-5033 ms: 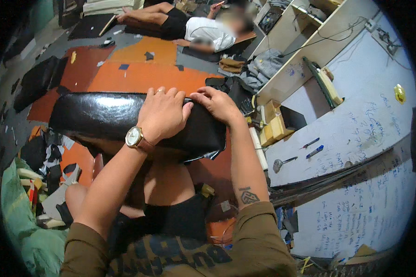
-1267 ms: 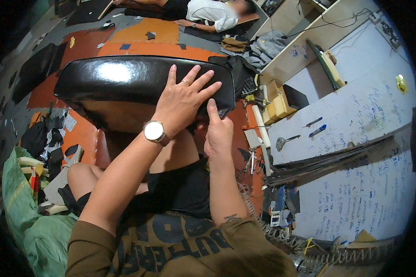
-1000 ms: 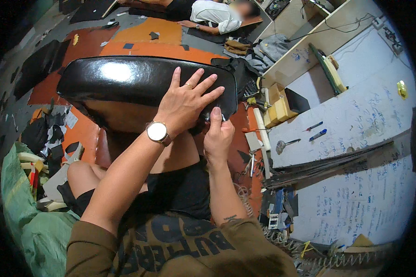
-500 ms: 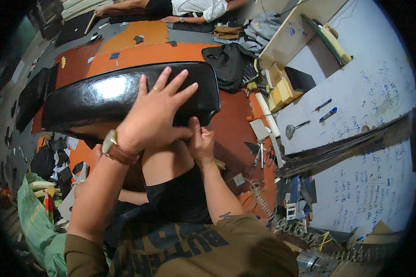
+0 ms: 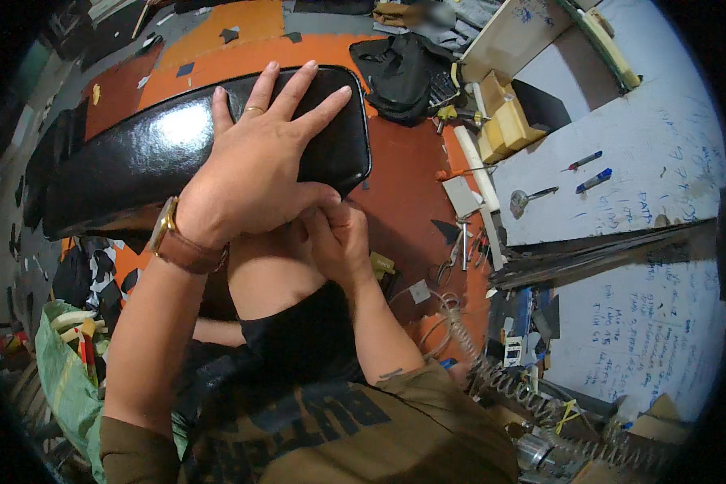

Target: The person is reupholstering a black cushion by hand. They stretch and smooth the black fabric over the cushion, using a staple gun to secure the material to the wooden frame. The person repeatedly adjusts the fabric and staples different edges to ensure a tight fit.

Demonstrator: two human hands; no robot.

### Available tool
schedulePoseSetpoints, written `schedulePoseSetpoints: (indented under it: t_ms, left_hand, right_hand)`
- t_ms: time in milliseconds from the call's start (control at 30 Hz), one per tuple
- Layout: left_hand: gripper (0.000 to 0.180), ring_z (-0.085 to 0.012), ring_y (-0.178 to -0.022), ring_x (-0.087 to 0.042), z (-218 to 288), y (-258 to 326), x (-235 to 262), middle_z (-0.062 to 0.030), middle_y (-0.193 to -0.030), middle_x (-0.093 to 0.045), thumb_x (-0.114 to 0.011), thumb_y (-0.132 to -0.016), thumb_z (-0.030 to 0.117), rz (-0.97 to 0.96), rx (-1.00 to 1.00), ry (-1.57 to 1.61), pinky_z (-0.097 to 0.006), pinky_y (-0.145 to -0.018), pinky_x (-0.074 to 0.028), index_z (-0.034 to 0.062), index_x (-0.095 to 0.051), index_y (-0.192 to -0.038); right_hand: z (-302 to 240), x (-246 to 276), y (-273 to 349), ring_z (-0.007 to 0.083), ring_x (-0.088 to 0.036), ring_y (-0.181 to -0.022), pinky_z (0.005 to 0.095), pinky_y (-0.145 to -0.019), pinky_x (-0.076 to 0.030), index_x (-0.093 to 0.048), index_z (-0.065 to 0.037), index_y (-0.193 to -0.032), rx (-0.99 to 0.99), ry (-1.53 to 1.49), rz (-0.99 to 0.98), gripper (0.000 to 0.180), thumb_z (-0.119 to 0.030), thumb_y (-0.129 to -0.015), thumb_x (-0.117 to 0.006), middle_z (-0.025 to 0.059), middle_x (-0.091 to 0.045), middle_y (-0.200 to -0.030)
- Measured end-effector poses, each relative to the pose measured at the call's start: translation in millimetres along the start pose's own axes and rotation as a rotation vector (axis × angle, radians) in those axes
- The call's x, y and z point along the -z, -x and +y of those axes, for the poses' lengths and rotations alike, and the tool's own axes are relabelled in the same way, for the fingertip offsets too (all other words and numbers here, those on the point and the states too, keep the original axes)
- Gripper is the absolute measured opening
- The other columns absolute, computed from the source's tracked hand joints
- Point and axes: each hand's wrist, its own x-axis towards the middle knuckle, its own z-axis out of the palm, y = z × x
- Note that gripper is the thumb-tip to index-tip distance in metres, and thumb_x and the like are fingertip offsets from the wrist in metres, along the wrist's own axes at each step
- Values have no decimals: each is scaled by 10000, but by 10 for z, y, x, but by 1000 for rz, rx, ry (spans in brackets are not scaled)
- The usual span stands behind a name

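A long, padded seat with a glossy black cover, like a motorcycle seat, lies across my raised knee. My left hand, with a watch on its wrist, rests flat on the seat's right part, fingers spread. Its thumb reaches the near edge, where it meets the fingertips of my right hand. That hand is closed, fingers curled in a pinch just under the near edge by the right end. What it pinches is hidden behind the fingers.
Orange and brown sheets cover the floor. To the right lie pliers and metal tools, yellow foam blocks, a coiled hose and a white board with pens. A black bag sits beyond; a green sack of scraps stands left.
My view has shifted, and the seat with both hands appears higher and further left. My right hand has moved in under the near edge, closer to my left thumb. My left hand stays spread on the seat.
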Motion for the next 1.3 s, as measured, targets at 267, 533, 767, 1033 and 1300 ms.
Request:
schedulePoseSetpoints:
  t_ms: [267,533,767,1033,1300]
  left_hand:
    - [1016,-427,-1605,-334,-75,-239,-341,-106,-1740,-386,-914,-793,391,238,62,-219,-744,-1222,-298,312,-411,-1672]
    - [998,-404,-1581,-392,-740,-1050,-322,-113,-1723,-420,-891,-825,502,157,57,-251,-714,-1211,-349,290,-408,-1673]
    - [1036,-405,-1586,-385,-833,-1237,-251,-119,-1733,-405,-913,-788,521,80,89,-191,-729,-1217,-335,283,-419,-1668]
    - [1002,-403,-1582,-393,-706,-1161,-214,-143,-1709,-433,-914,-804,492,111,97,-146,-736,-1215,-331,251,-440,-1653]
    - [979,-388,-1605,-354,-673,-1071,-181,-141,-1720,-410,-903,-826,471,79,141,-95,-731,-1242,-289,246,-440,-1659]
  right_hand:
    - [354,12,203,142,-692,-786,345,-728,-556,-774,27,-1039,-94,222,132,214,-162,-1055,-675,103,-768,-828]
    - [1939,1048,1737,515,-629,-1276,561,-1089,-508,-364,26,-1613,-1048,946,98,949,-366,-897,-850,352,-607,-1426]
    - [2082,816,1870,541,-649,-1239,544,-1077,-545,-13,102,-1674,-1190,988,246,1233,-298,-879,-866,429,-603,-1362]
    - [2166,1270,1445,328,-722,-1108,473,-954,-594,-436,69,-1574,-1069,-41,647,892,-296,-903,-896,211,-705,-1322]
    - [369,692,-70,108,-593,-732,292,-635,-481,-670,-76,-1058,-292,294,311,180,-213,-1006,-775,-18,-609,-807]
